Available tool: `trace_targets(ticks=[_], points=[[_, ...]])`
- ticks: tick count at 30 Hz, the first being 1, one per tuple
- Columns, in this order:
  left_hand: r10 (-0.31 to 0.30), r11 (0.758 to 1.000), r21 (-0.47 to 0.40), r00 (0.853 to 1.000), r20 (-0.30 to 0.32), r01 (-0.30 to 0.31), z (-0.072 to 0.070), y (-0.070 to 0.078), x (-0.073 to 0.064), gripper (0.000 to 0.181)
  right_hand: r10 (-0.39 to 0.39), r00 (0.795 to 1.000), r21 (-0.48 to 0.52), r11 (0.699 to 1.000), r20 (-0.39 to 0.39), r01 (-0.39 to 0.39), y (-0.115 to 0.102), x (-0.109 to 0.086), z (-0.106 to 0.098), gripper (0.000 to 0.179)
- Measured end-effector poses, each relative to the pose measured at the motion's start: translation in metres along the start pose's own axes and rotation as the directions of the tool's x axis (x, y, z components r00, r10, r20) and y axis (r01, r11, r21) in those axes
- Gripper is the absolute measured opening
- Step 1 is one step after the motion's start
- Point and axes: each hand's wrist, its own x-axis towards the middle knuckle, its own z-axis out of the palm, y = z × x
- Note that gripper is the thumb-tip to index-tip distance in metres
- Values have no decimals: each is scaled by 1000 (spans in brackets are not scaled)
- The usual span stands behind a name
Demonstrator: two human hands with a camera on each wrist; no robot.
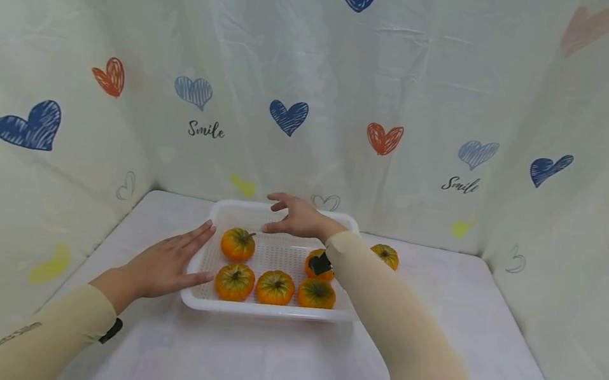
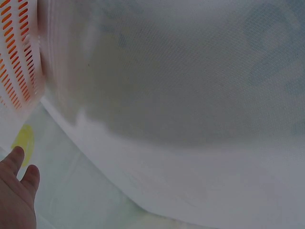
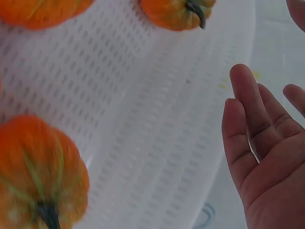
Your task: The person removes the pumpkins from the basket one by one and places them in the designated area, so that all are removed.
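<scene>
A white perforated plastic basket [image 1: 271, 313] stands on the table with several small orange-and-green pumpkins inside. Three of them, one being a pumpkin [image 1: 275, 287] in the middle, line the front side. Behind these sit a pumpkin [image 1: 237, 244] at the left and another partly covered by the right wrist. My left hand [image 1: 164, 264] lies along the basket's left rim, fingers extended, thumb toward the front left pumpkin. Above the back part of the basket, my right hand [image 1: 303, 217] holds nothing; its fingers [image 3: 250, 95] are stretched out in the right wrist view.
One more pumpkin [image 1: 386, 256] rests on the white-covered table [image 1: 439, 310] to the right of the basket, partly behind my right forearm. A curtain [image 1: 344, 67] printed with hearts closes off the back and both sides.
</scene>
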Motion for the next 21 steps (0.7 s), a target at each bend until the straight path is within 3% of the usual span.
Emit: trace_targets(ticks=[8,13,21], points=[[2,1000,-12,1000,3,-2,0,-1,1,96,-1,998,64,998,62,-3,4,16,25,78],[-16,1000,-17,999,27,17,0,0,2,95,29,995,62,997,98,-35,10,22,38,75],[6,1000,-11,1000,10,-6,0,0,2,95,53,988,48,997,144,-61,16,26,50,74]])
